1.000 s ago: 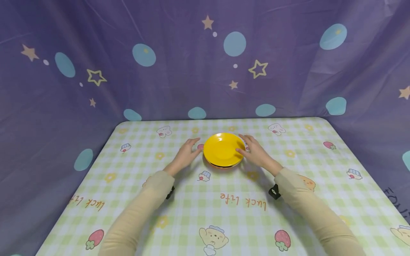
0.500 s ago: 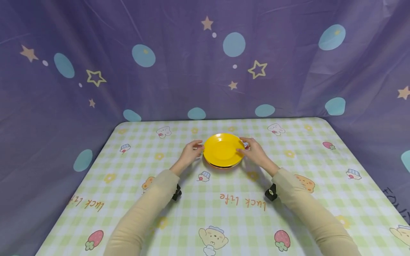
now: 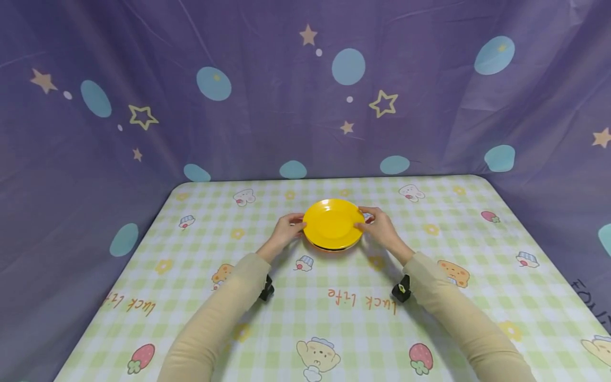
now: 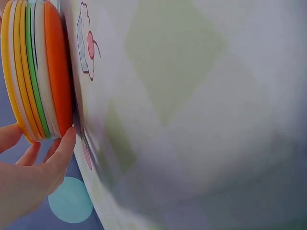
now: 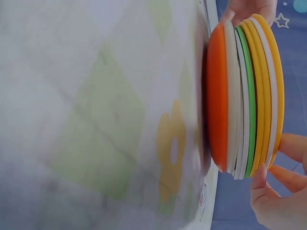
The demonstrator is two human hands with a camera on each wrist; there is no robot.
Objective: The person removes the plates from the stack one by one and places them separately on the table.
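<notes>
A stack of plates (image 3: 331, 224) stands on the table, its top plate glossy yellow. From the side in the left wrist view, the plate edges (image 4: 36, 72) run yellow, white, yellow, green, white and orange, with the orange one lowest. My left hand (image 3: 285, 231) is at the stack's left side, thumb at the top rim and fingertips spread down the edges to the orange plate. On the opposite side, my right hand (image 3: 382, 229) holds the rim. Its thumb and fingers (image 5: 261, 178) meet the upper yellow plates in the right wrist view.
A green-and-white checked tablecloth (image 3: 353, 334) with cartoon prints covers the table. Purple curtain (image 3: 267, 116) with stars and blue spots hangs behind and at both sides. Black wrist devices (image 3: 402, 289) sit under the beige sleeves (image 3: 458, 302).
My left hand has moved in to the right, from just beside the stack to its rim, and its fingers have closed there. My right hand has shifted slightly at the rim. The stack stays put.
</notes>
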